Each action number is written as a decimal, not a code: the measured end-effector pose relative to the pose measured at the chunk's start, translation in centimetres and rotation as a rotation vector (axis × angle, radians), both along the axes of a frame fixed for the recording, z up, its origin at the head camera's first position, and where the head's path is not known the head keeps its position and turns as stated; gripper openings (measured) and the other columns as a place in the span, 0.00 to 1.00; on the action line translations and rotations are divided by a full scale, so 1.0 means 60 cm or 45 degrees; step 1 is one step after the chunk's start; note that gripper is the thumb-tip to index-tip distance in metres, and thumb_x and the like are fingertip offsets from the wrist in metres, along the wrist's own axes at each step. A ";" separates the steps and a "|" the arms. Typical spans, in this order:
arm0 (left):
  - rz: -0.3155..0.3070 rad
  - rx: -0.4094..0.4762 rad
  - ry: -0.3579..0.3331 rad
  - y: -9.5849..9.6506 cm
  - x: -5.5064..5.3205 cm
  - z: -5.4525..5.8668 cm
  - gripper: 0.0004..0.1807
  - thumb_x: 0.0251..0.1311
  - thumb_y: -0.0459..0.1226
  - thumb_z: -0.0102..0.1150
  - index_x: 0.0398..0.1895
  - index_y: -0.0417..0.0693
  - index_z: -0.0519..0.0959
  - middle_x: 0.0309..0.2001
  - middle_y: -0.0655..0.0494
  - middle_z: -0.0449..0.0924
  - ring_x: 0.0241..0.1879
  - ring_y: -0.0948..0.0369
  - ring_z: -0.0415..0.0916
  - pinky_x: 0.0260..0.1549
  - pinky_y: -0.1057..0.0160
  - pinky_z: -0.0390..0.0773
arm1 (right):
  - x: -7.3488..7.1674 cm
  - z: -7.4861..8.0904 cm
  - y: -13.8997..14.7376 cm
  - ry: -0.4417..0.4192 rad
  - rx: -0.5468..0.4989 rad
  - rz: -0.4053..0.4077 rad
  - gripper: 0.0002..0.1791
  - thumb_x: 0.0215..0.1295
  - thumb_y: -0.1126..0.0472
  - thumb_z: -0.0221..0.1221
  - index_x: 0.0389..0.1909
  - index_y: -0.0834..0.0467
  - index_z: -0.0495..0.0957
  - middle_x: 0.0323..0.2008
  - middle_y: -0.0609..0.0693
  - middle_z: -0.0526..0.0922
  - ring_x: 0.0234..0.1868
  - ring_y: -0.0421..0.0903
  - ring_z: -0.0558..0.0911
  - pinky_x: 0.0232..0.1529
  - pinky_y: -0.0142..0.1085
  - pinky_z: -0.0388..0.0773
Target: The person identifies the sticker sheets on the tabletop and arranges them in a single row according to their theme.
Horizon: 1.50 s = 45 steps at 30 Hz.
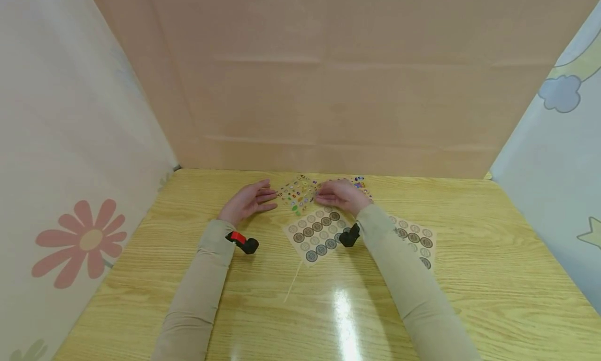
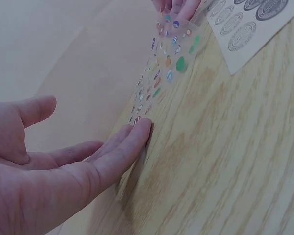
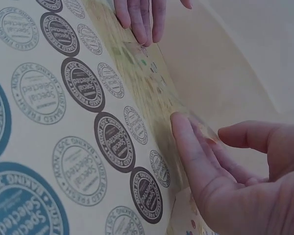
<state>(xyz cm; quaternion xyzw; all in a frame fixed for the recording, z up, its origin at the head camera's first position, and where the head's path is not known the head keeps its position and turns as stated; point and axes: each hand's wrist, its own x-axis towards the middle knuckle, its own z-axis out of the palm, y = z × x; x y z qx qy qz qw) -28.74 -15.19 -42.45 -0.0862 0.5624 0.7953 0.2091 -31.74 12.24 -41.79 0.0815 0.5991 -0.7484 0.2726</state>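
Note:
A clear sheet of small colourful stickers [image 1: 299, 191] lies at the far side of the table, between the two hands. My left hand [image 1: 250, 200] is at its left side, fingers extended and thumb raised; in the left wrist view its fingertips [image 2: 145, 126] are right at the sheet's edge. At the right side of the sheet is my right hand [image 1: 341, 194], its fingers stretched out and the thumb apart from them in the right wrist view. Just in front of it lies a sheet of round seal stickers [image 3: 39, 93], printed in brown, white and blue.
A second sheet of round seal stickers [image 1: 431, 233] lies to the right, partly under the right forearm. Another colourful sticker sheet [image 1: 359, 182] shows behind the right hand. A thin pale strip [image 1: 293, 283] extends toward the front. A brown wall covering [image 1: 324, 89] rises behind the table.

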 end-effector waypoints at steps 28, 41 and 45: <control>0.021 -0.145 0.020 0.026 -0.011 0.001 0.25 0.71 0.35 0.49 0.66 0.33 0.58 0.60 0.36 0.61 0.61 0.45 0.63 0.56 0.51 0.74 | 0.020 0.024 0.004 0.166 0.083 0.048 0.23 0.72 0.74 0.43 0.66 0.60 0.66 0.55 0.68 0.75 0.49 0.59 0.81 0.58 0.47 0.72; -0.014 0.006 0.021 0.060 -0.003 0.005 0.27 0.66 0.28 0.53 0.66 0.35 0.58 0.46 0.39 0.77 0.45 0.48 0.80 0.49 0.51 0.79 | 0.036 0.044 0.007 0.229 0.045 0.003 0.21 0.71 0.73 0.44 0.64 0.63 0.67 0.55 0.68 0.74 0.36 0.50 0.85 0.50 0.42 0.79; 0.080 0.076 0.044 0.068 0.005 0.010 0.28 0.63 0.23 0.54 0.65 0.37 0.58 0.42 0.40 0.80 0.40 0.52 0.82 0.47 0.54 0.80 | 0.049 0.050 0.009 0.272 0.050 0.005 0.21 0.71 0.73 0.45 0.64 0.65 0.66 0.54 0.69 0.75 0.37 0.50 0.85 0.49 0.41 0.80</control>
